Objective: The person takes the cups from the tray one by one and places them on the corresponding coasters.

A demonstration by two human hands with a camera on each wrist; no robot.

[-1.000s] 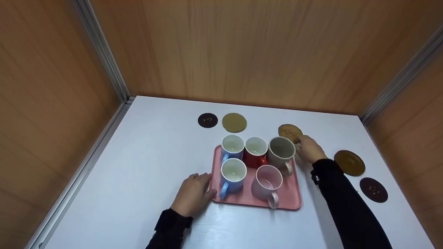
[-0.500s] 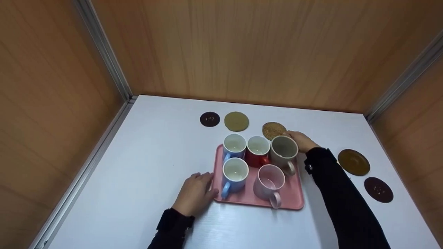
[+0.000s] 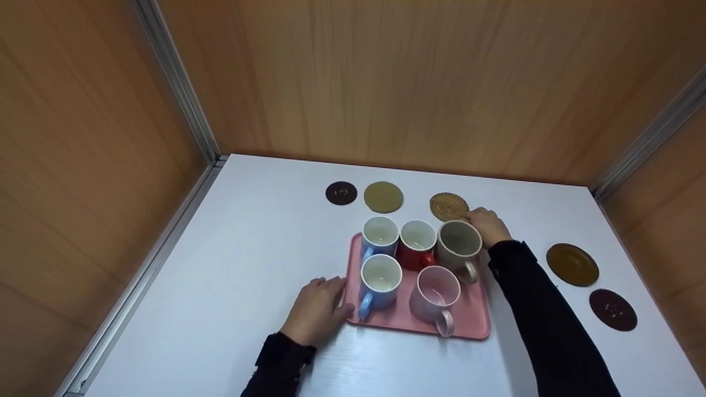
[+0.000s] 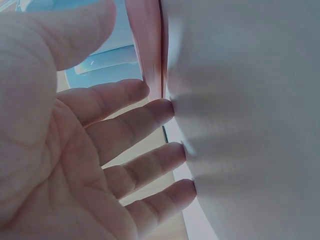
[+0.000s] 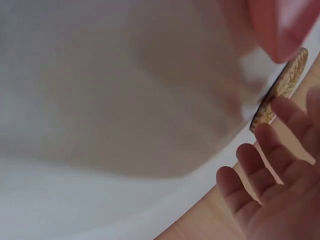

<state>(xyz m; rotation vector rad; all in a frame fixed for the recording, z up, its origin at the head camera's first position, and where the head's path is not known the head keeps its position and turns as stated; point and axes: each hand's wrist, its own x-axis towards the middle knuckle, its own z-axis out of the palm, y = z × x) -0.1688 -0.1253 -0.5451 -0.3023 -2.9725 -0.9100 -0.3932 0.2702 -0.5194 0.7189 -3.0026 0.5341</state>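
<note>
Right grip (image 3: 487,227): loose, unclosed, index fingertip touching woven coaster (image 3: 449,206).
Left grip (image 3: 315,311): relaxed, fingertips at left edge of tray (image 3: 471,320).
Woven coaster: flat on tabletop (image 3: 248,248), behind gray mug (image 3: 451,260).
Tray: carrying five upright mugs (image 3: 427,306).
Other coasters (image 3: 383,197): two left, two right.

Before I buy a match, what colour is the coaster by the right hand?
The coaster is golden brown, woven-looking; head view shows it best.

Glare pales the near tabletop (image 3: 353,364), and both wrist views (hazy, slightly soft) show broad shadows.
</note>
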